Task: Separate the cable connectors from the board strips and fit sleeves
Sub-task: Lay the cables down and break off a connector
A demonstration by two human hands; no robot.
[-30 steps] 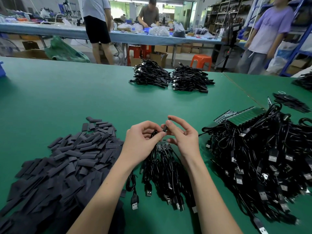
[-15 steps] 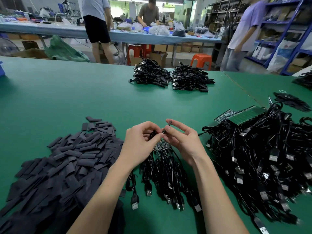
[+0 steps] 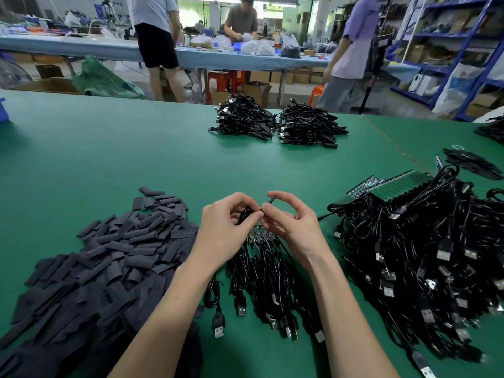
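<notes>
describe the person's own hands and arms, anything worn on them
Both the left hand and the right hand are bare: no gloves, rings, watch or wristband visible. Both forearms are bare as far down as the frame shows, with no sleeve in view. Fingernails look short and unpainted.

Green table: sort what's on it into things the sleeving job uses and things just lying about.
In use:
- left hand and right hand, pinching a sleeve on a cable end
- cable bunch on its board strip
- sleeve pile
- cable heap, boards

Lying about:
- two far cable stacks
- rubber band
</notes>
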